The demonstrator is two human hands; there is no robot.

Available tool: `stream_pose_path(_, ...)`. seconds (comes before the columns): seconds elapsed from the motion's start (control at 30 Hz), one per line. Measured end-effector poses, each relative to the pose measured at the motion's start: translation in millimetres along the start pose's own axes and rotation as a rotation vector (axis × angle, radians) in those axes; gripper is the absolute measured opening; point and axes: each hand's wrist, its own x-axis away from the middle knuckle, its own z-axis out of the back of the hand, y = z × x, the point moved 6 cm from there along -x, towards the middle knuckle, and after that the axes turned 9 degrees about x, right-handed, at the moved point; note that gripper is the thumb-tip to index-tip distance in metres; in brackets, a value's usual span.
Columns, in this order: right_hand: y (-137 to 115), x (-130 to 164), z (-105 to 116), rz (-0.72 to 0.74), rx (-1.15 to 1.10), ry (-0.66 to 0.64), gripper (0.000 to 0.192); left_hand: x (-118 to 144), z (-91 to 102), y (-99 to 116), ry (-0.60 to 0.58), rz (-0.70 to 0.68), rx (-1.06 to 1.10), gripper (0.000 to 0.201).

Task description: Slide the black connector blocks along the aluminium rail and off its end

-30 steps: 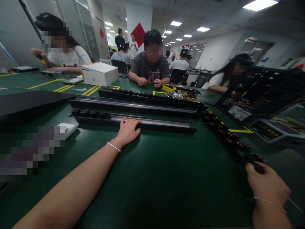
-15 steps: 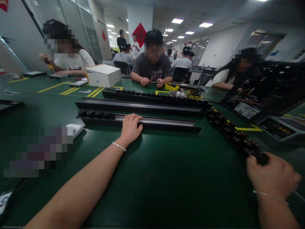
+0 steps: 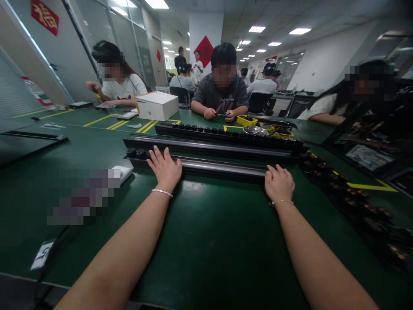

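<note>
The near rail (image 3: 219, 168) lies crosswise on the green table (image 3: 209, 241), at twelve o'clock from us. Our left hand (image 3: 166, 168) rests flat on it, fingers spread; our right hand (image 3: 279, 184) lies loosely open on its three o'clock end.

Both bare forearms reach up from the lower frame toward centre. The left hand (image 3: 165, 168) lies palm-down, fingers spread, left of centre. The right hand (image 3: 279, 184) sits right of centre, fingers curled forward — a thin bracelet at each wrist.
</note>
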Motion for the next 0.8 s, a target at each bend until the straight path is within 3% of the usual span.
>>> stream_pose_path(0.17, 3.0, 1.3, -5.3, 0.05, -0.01, -0.066, 0.051, -1.7, -7.7, -6.2, -0.056, 0.057, 0.022, 0.064)
stream_pose_path(0.4, 7.0, -1.3, -7.1, 0.092, -0.041, -0.043, 0.053, -2.5, -6.3, -6.4, -0.017, 0.05, 0.05, 0.061)
stream_pose_path(0.8, 9.5, -1.8, -6.8, 0.039, -0.062, -0.133, 0.055, -4.1, -1.1, -1.7, 0.034, -0.006, 0.08, 0.051)
